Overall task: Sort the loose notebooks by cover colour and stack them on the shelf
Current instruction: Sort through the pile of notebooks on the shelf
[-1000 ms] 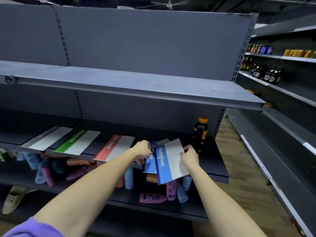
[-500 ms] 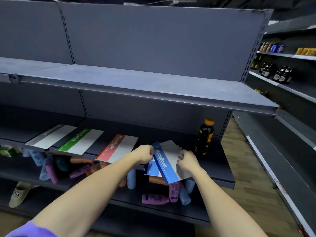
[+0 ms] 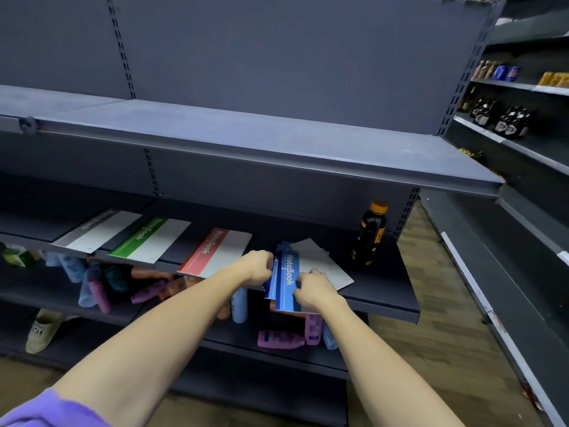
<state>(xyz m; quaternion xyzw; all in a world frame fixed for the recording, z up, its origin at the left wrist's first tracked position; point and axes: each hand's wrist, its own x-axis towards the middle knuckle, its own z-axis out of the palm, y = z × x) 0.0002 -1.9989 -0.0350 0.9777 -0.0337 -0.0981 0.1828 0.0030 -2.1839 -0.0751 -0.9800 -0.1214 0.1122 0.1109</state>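
Both hands, left hand (image 3: 257, 268) and right hand (image 3: 312, 288), pinch the blue notebooks (image 3: 286, 282) overhanging the shelf (image 3: 385, 300) edge, so an uneven release could spill them off.

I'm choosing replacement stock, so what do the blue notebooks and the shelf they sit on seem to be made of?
Blue notebooks: apparently thin card or paper covers, smooth and printed, going by the flat sheets and crisp lettering. Shelf: likely painted sheet metal, matte dark grey, judging by its folded front lip and the slotted uprights behind.
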